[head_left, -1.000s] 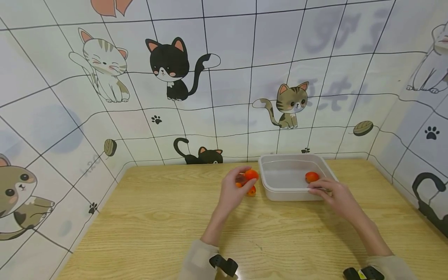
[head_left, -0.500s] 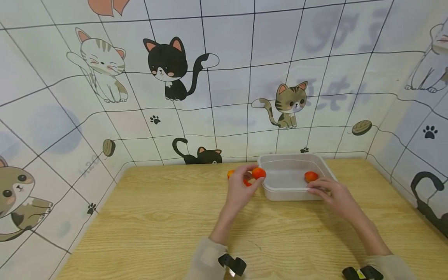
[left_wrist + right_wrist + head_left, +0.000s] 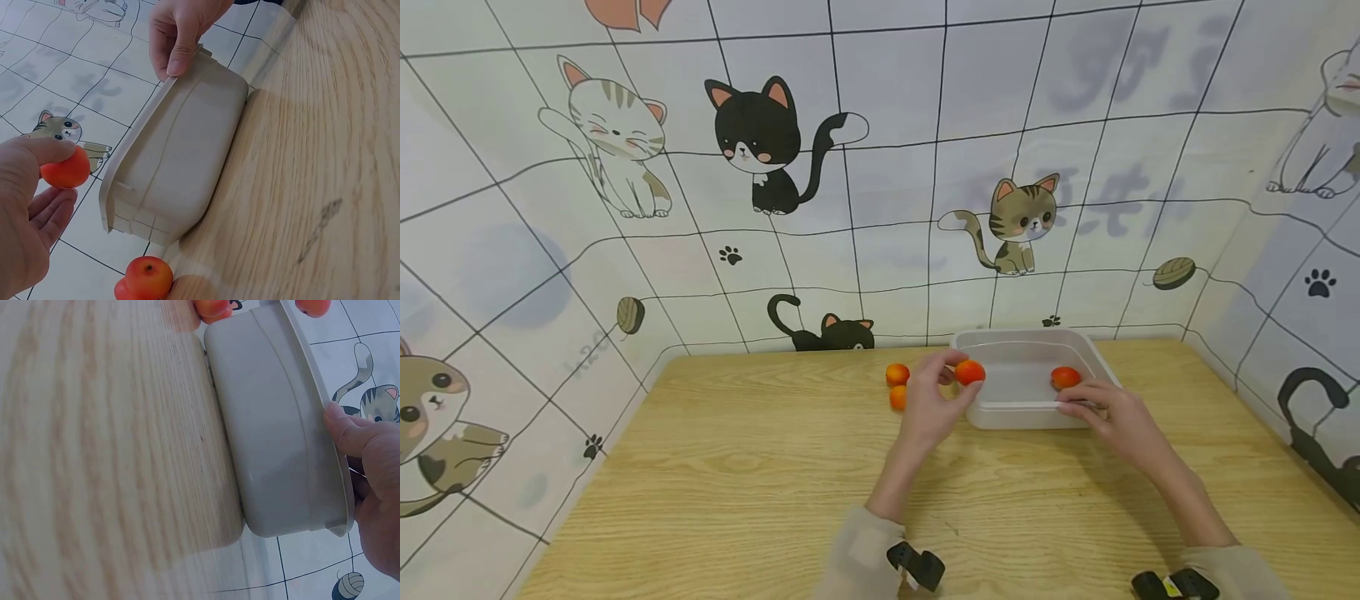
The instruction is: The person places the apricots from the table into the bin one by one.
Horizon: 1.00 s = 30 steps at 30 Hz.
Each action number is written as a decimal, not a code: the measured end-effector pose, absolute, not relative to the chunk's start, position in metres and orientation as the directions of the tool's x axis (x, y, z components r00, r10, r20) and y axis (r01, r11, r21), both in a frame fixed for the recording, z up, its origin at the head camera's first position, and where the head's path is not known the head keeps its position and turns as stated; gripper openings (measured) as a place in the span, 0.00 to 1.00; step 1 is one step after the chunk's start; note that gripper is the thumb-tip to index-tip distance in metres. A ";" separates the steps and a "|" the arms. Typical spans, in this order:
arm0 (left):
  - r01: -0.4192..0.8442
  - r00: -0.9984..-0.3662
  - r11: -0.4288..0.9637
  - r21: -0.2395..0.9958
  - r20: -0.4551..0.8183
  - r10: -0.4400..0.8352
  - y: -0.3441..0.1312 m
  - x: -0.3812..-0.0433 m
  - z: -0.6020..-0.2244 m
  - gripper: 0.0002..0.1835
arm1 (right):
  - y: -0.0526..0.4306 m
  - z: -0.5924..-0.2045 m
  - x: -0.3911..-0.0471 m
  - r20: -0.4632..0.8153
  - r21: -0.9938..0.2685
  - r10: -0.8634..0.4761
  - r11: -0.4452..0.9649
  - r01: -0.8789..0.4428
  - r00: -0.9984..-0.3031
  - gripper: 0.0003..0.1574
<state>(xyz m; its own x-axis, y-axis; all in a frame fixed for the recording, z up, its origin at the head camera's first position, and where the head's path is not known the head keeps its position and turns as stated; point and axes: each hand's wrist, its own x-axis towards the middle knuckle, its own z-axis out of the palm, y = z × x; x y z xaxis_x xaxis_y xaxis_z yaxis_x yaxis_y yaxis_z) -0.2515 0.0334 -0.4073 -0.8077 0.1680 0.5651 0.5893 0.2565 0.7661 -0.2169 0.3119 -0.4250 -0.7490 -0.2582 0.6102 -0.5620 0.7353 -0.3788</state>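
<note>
My left hand [image 3: 928, 410] pinches a small red-orange apple [image 3: 970, 372] between thumb and fingers, over the left end of an open white plastic box [image 3: 1011, 418]. In the left wrist view the held apple [image 3: 66, 169] appears above the height of the box rim. The thumb and fingers of my right hand [image 3: 1123, 423] pinch the front rim near its right corner. Inside the box, just behind those fingers, lies another apple [image 3: 1065, 377]. Two more apples, one behind [image 3: 897, 374] and one in front [image 3: 898, 398], sit left of the box; my left hand partly covers the front one.
Box and apples stand toward the back of a light wooden table [image 3: 760, 467]. A wall covering [image 3: 895, 192] printed with cats and grid lines rises behind the table and along both sides. Both wrists carry black cameras.
My left hand has carried its apple rightward, from beside the box to over its left end. The apples on the table have come into clearer view behind it. My right hand stays on the rim.
</note>
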 end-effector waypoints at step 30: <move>0.568 -0.820 0.307 0.764 0.557 0.133 0.059 -0.253 -0.413 0.18 | 0.313 -0.424 -0.218 0.590 -0.390 -0.246 0.747 -0.538 -0.769 0.12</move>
<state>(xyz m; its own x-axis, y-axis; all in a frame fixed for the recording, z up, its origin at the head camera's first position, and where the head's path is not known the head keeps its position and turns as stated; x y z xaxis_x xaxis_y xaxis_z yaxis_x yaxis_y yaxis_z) -0.2533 0.0590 -0.4128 -0.8201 0.1327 0.5566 0.5680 0.3065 0.7638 -0.2179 0.3125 -0.4245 -0.7691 -0.2464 0.5897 -0.5382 0.7473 -0.3897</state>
